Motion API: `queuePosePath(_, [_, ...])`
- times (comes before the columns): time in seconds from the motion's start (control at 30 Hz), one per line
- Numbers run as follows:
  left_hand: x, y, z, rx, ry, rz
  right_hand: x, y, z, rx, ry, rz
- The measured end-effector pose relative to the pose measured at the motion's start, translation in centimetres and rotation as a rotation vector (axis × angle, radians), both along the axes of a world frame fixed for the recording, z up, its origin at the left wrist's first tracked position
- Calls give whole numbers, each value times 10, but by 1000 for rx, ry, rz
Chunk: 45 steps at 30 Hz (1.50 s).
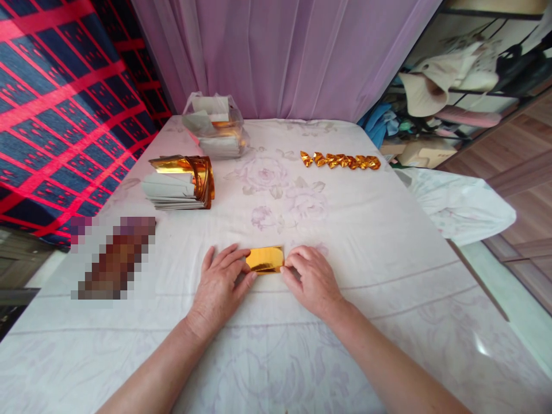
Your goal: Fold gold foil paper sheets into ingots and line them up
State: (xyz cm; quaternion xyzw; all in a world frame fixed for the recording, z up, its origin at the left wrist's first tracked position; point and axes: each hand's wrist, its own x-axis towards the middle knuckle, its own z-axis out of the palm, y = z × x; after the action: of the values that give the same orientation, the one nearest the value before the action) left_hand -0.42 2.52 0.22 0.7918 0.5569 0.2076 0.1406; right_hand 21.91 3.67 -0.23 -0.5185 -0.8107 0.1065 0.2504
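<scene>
A folded strip of shiny gold foil paper [265, 260] lies flat on the table in front of me. Its left end is under the fingertips of my left hand [225, 277], whose fingers are stretched out and partly spread. At the right end, my right hand [314, 280] pinches the edge between thumb and curled fingers. To the far left of my hands sits a fanned stack of gold foil sheets with pale grey backs [179, 184]. Several folded gold foil pieces [340, 160] stand in a row at the back right.
A clear plastic bag [215, 126] with more sheets stands at the back left. A pixelated object [116, 259] lies at the left. The floral tablecloth [276, 356] covers the table; a purple curtain [276, 57] hangs behind it. Shelves with a cap [426, 92] are at the right.
</scene>
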Motion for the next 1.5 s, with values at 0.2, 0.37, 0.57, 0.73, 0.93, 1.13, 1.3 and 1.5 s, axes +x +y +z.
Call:
queuePosePath(0.2, [3, 0, 1, -7, 2, 21, -3, 0, -2, 17, 15, -39])
queuePosePath(0.37, [5, 2, 1, 14, 8, 61, -4, 0, -4, 24, 32, -62])
queuePosePath(0.57, [4, 2, -1, 26, 4, 58, -6, 0, -6, 50, 11, -86])
queuePosePath(0.73, [5, 2, 0, 44, -2, 65, -7, 0, -7, 55, -13, -101])
queuePosePath(0.93, [6, 3, 0, 51, 5, 70, -8, 0, -8, 63, -14, -118])
queuePosePath(1.13, [6, 3, 0, 59, 6, 70, -9, 0, -9, 59, -21, -131])
queuePosePath(1.3, [6, 3, 0, 55, 5, 69, -9, 0, -10, 71, -39, -135])
queuePosePath(1.5, [6, 3, 0, 46, 0, 68, -8, 0, -10, 71, -40, -132])
